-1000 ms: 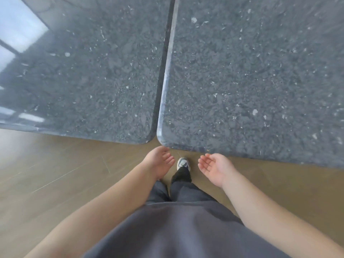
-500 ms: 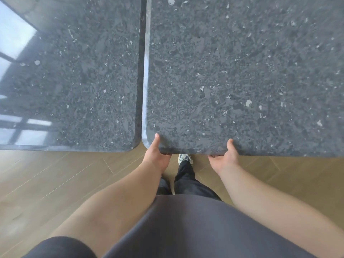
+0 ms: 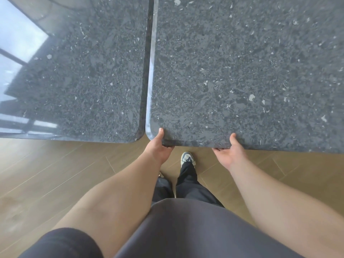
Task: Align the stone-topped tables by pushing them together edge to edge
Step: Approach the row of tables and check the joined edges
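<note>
Two dark stone tables stand side by side on the wooden floor. The left table and the right table have a thin dark gap between their long edges. The person's left hand grips the right table's near edge right by its left corner, thumb on top. The right hand grips the same edge a bit further along, thumb on top too.

Single head-worn wide-angle view, looking steeply down and forward; close over the table edge and floor
</note>
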`<state>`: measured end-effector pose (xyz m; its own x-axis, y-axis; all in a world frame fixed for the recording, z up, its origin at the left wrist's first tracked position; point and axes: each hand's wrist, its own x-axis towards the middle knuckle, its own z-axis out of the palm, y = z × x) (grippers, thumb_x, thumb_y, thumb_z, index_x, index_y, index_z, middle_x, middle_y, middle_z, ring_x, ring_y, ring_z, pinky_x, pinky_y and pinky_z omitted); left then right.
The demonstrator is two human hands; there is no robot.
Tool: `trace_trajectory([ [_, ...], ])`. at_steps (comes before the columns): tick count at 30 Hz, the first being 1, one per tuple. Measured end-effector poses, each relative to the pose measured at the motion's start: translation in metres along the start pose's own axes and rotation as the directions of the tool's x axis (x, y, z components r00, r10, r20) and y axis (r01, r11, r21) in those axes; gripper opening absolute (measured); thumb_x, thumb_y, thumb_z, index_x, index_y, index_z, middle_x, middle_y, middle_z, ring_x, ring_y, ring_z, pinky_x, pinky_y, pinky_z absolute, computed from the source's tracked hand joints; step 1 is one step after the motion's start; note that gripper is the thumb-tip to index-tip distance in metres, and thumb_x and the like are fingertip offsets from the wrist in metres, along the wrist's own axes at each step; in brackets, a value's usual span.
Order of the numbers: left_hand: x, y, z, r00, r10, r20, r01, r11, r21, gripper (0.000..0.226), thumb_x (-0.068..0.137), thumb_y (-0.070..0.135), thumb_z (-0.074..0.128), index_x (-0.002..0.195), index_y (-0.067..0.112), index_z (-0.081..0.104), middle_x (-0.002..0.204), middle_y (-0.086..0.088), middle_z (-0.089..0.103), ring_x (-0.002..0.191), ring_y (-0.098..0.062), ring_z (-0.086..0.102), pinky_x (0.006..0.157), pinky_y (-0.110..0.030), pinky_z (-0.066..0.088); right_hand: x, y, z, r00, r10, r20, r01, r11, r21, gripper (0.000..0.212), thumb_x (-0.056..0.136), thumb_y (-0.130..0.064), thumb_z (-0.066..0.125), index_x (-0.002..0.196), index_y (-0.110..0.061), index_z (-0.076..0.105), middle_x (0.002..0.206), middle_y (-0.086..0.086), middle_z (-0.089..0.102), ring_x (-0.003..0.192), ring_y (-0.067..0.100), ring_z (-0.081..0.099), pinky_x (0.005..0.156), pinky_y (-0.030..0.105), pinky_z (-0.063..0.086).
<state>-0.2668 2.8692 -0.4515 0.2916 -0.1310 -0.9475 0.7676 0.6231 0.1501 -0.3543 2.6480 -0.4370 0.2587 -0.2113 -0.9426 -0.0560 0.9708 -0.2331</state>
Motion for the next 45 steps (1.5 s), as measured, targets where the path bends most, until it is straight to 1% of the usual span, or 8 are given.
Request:
trace_trajectory([
  [5, 0.002, 0.000, -0.005, 0.999, 0.029, 0.034, -0.030, 0.999, 0.029, 0.036, 0.099, 0.030, 0.064, 0.126, 0.008, 0.057, 0.141, -0.013, 0.060, 0.128, -0.031, 0.058, 0.106, -0.048, 0.047, -0.003, 0.006, 0.004, 0.999, -0.041, 0.001, 0.041, 0.999, -0.028, 0.037, 0.100, -0.039, 0.056, 0.119, -0.008, 0.050, 0.114, 0.015, 0.060, 0.129, 0.030, 0.054, 0.109, 0.051, 0.045],
  [13, 0.016, 0.000, -0.010, 0.999, 0.027, 0.017, -0.028, 0.996, 0.085, 0.031, 0.099, 0.034, 0.063, 0.115, 0.007, 0.059, 0.139, -0.014, 0.060, 0.128, -0.032, 0.058, 0.114, -0.052, 0.041, 0.000, 0.001, 0.002, 1.000, -0.009, -0.003, 0.009, 0.999, -0.038, 0.047, 0.101, -0.038, 0.056, 0.136, -0.007, 0.049, 0.139, 0.016, 0.056, 0.124, 0.032, 0.056, 0.111, 0.052, 0.042],
  [18, 0.017, 0.000, -0.013, 0.999, 0.044, -0.006, -0.043, 0.995, 0.091, 0.037, 0.098, 0.034, 0.064, 0.124, 0.008, 0.060, 0.130, -0.015, 0.068, 0.108, -0.031, 0.070, 0.095, -0.050, 0.056, 0.002, -0.005, -0.002, 0.999, 0.046, 0.021, -0.045, 0.999, -0.018, 0.073, 0.093, -0.057, 0.057, 0.147, -0.010, 0.039, 0.147, 0.017, 0.046, 0.139, 0.035, 0.042, 0.120, 0.052, 0.028],
  [23, 0.018, -0.003, -0.014, 0.997, 0.066, -0.033, -0.063, 0.993, 0.100, 0.047, 0.096, 0.036, 0.067, 0.132, 0.008, 0.056, 0.131, -0.014, 0.066, 0.114, -0.032, 0.067, 0.097, -0.049, 0.055, 0.006, 0.000, 0.003, 1.000, 0.016, 0.007, -0.016, 0.999, -0.030, 0.069, 0.096, -0.061, 0.047, 0.143, -0.011, 0.043, 0.132, 0.015, 0.057, 0.116, 0.030, 0.055, 0.114, 0.048, 0.039],
  [35, 0.012, 0.006, -0.014, 0.999, -0.046, 0.018, 0.044, 0.996, 0.082, 0.043, 0.095, 0.031, 0.070, 0.127, 0.006, 0.055, 0.119, -0.013, 0.067, 0.100, -0.032, 0.069, 0.081, -0.046, 0.060, 0.006, 0.014, 0.022, 0.984, -0.135, -0.112, 0.125, 0.988, -0.093, 0.054, 0.098, -0.064, 0.037, 0.122, -0.018, 0.049, 0.141, 0.005, 0.055, 0.091, 0.025, 0.063, 0.101, 0.049, 0.051],
  [37, 0.010, 0.008, -0.014, 0.996, -0.070, 0.046, 0.066, 0.995, 0.073, 0.037, 0.095, 0.029, 0.069, 0.120, 0.005, 0.056, 0.113, -0.014, 0.068, 0.096, -0.033, 0.070, 0.072, -0.046, 0.061, 0.005, 0.014, 0.022, 0.982, -0.139, -0.125, 0.126, 0.986, -0.107, 0.054, 0.097, -0.065, 0.037, 0.120, -0.018, 0.049, 0.137, 0.004, 0.057, 0.089, 0.025, 0.063, 0.095, 0.047, 0.053],
  [42, 0.004, 0.009, -0.010, 0.996, -0.068, 0.053, 0.065, 0.996, 0.061, 0.023, 0.098, 0.025, 0.065, 0.111, 0.007, 0.056, 0.119, -0.015, 0.065, 0.105, -0.034, 0.065, 0.090, -0.051, 0.055, 0.008, 0.013, 0.017, 0.986, -0.105, -0.132, 0.091, 0.990, -0.107, 0.056, 0.095, -0.067, 0.041, 0.120, -0.017, 0.051, 0.131, 0.008, 0.061, 0.094, 0.027, 0.066, 0.081, 0.045, 0.057],
  [45, -0.001, 0.009, -0.004, 0.997, -0.063, 0.039, 0.062, 0.998, 0.017, 0.024, 0.100, 0.024, 0.063, 0.115, 0.007, 0.056, 0.121, -0.016, 0.065, 0.105, -0.035, 0.065, 0.077, -0.050, 0.057, 0.008, 0.010, 0.014, 0.989, -0.086, -0.116, 0.075, 0.992, -0.101, 0.055, 0.096, -0.066, 0.039, 0.113, -0.017, 0.055, 0.129, 0.009, 0.063, 0.099, 0.027, 0.067, 0.076, 0.044, 0.057],
])
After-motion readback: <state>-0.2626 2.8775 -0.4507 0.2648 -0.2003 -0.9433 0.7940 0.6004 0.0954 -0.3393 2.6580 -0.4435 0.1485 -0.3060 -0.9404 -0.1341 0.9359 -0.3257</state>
